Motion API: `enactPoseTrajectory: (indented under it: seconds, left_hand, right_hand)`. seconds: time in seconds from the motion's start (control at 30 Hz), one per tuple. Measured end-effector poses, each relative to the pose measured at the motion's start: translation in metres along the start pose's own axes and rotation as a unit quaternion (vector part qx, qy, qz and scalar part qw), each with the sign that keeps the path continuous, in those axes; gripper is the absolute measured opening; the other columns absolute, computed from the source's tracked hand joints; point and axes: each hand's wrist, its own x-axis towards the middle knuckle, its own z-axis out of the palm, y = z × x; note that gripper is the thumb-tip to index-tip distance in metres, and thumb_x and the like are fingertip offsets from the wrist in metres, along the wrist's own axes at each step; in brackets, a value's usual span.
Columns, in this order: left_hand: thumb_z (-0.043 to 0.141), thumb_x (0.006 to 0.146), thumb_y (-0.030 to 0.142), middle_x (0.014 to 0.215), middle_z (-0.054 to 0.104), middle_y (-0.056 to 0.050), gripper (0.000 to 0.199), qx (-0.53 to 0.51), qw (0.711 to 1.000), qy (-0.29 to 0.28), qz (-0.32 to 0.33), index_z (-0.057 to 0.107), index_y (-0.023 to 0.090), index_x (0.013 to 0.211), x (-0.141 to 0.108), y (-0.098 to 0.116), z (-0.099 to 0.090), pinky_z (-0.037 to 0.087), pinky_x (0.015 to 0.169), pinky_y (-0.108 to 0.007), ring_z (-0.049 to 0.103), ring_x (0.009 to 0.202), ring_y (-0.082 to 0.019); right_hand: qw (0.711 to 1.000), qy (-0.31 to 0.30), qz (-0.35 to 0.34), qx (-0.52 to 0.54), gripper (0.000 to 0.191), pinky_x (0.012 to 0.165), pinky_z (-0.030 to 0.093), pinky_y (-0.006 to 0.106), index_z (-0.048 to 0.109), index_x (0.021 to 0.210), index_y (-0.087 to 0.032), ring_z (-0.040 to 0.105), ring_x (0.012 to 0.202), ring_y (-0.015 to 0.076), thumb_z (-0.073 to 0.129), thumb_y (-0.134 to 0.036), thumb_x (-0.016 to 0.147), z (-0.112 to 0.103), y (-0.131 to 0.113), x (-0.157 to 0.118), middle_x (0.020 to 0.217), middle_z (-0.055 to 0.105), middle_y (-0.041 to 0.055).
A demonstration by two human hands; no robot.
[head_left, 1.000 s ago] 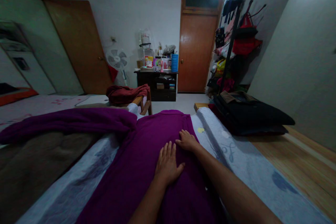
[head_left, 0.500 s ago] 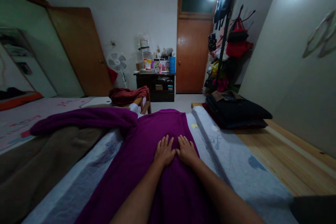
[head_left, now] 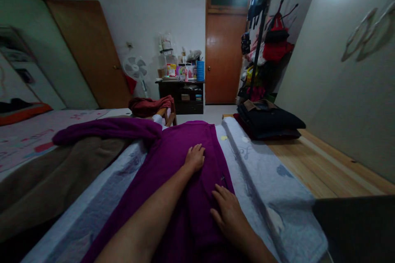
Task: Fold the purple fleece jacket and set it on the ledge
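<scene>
A purple garment [head_left: 175, 148] lies spread lengthwise on the bed, with one purple sleeve [head_left: 108, 129] stretched out to the left. My left hand [head_left: 195, 158] rests flat on the upper middle of the garment, fingers extended. Lower down, near the garment's right edge, my right hand [head_left: 227, 209] is open with its fingers apart. It is over or on the cloth; whether it presses down I cannot tell. Just above its fingertips, a small dark zipper-like detail shows at the edge.
A folded dark clothes stack [head_left: 268, 119] sits on a wooden board [head_left: 304, 164] at the right. A brown blanket [head_left: 83, 168] lies under the sleeve. A red-brown cloth [head_left: 151, 104] drapes over a wooden chair. Beyond stand a fan [head_left: 135, 68] and a dark cabinet [head_left: 182, 98].
My right hand has moved down and toward me, away from my left hand. My left hand has slid slightly forward. The view has shifted a little.
</scene>
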Motion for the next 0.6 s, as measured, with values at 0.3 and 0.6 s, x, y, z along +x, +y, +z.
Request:
enactPoseTrajectory:
  seconds: [0.3,0.6]
  left_hand:
    - [0.040,0.092,0.040,0.155,0.029,-0.013,0.058,-0.037,0.997,-0.047,0.041,0.034,0.016,0.145,-0.016,0.026,0.012,0.029,0.112,-0.046,0.027,0.142,-0.027]
    - [0.039,0.095,0.033,0.141,0.051,-0.008,0.041,-0.085,0.990,-0.030,0.107,0.050,0.022,0.132,-0.097,0.037,-0.007,0.034,0.109,-0.038,0.043,0.133,-0.021]
  right_hand:
    - [0.988,0.024,0.084,0.125,0.048,0.092,0.047,0.036,0.048,0.132,-0.015,0.064,0.104,0.0246,0.050,-0.025,0.084,-0.008,0.016,0.001,0.119,0.065,0.0129]
    - [0.964,0.092,0.043,0.246,0.036,0.099,0.043,0.034,0.058,0.116,-0.019,0.061,0.109,0.0206,0.046,-0.022,0.082,-0.015,0.007,-0.008,0.117,0.066,0.0077]
